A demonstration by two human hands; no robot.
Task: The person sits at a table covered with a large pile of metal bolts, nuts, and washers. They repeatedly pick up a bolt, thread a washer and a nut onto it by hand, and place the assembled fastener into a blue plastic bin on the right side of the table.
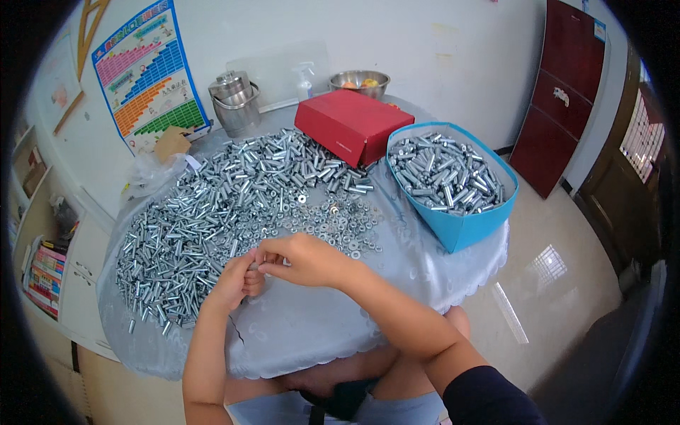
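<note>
My left hand [237,281] is closed, its fingers curled, over the near side of the table. Against it, my right hand [306,261] pinches with thumb and forefinger at the left hand's fingertips. What the two hold between them is hidden by the fingers. Just beyond them lies a wide heap of silvery metal sleeves and bolts [241,180], spreading to the left. Closest to my right hand is a scatter of small nuts and washers [347,223]. A light blue fabric bin [453,230] at the right is filled with similar metal bolts [450,173].
A red box [354,120] lies behind the heap. Further back stand a steel lidded pot [235,106], a spray bottle [304,85] and a steel bowl [360,79] with fruit. A clear plastic bag [152,173] sits at the far left. A silvery cloth [312,319] covers the round table.
</note>
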